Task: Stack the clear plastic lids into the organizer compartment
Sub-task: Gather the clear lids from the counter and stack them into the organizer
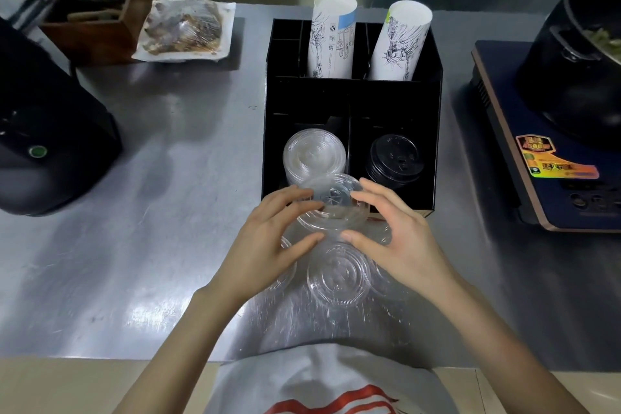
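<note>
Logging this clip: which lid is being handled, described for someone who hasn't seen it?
Find the black organizer mid-counter. At its near edge, both hands hold one clear lid. Unlike the stacked clear lids inside or those lying on the counter, it's lifted.

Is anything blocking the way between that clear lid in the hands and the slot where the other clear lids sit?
Nothing visible. The lid, pinched between the left hand and right hand, sits at the organizer's front edge, just short of the clear stack. The black lids are in the neighbouring compartment.

Brushed metal counter; glossy clear plastic lids; matt black organizer.
</note>
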Motion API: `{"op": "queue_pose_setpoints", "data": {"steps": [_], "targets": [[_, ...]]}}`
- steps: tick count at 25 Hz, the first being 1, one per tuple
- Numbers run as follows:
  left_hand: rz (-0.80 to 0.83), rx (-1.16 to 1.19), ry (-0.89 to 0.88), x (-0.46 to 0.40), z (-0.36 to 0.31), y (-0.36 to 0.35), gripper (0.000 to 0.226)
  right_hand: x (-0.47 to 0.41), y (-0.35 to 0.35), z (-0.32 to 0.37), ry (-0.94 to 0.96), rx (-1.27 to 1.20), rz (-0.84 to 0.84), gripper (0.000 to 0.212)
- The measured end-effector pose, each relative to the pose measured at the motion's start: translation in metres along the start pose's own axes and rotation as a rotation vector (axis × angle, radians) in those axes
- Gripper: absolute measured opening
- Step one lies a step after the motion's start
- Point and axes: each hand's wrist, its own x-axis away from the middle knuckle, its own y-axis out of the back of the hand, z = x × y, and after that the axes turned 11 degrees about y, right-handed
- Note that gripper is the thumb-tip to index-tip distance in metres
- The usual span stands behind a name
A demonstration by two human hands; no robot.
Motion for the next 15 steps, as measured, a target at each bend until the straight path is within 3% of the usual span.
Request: {"op": "queue_pose_setpoints", "data": {"steps": [15], "targets": [[-0.041, -0.117, 0.068, -0.053, 0.019, 0.01, 0.042, -0.067, -0.003, -0.009, 0.034, 0.059, 0.027, 0.055]]}}
